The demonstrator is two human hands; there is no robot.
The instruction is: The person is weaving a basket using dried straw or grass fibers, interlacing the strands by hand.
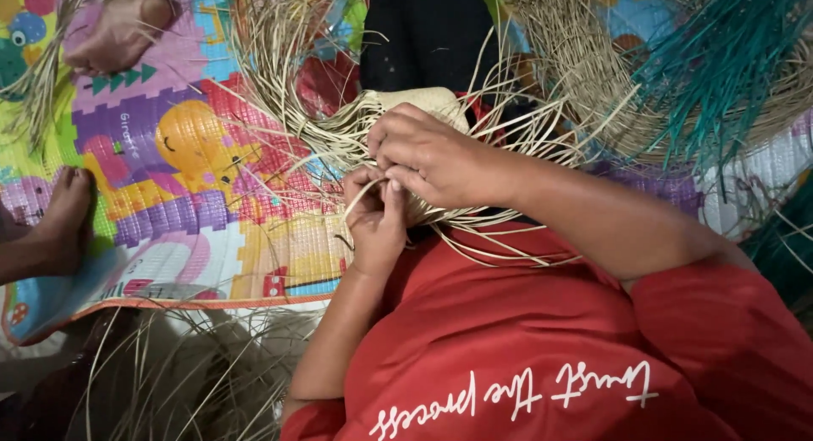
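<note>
A small, partly woven piece of pale straw (417, 100) rests over my lap, and long loose straw strands (500, 238) fan out from it on all sides. My right hand (434, 157) lies on top of the weave, its fingertips pinching strands at the near edge. Just below it, my left hand (374, 223) is curled around a few strands, thumb against fingers. The two hands touch at the fingertips. The exact strands pinched are hidden under the fingers. My red shirt (542, 348) fills the lower right.
A colourful cartoon play mat (195, 179) covers the floor. Another person's foot (61, 217) rests on it at the left, and a second foot (110, 26) at top left. A larger woven straw piece (584, 64) with teal strands (720, 60) lies top right. Loose straw (169, 382) is piled at bottom left.
</note>
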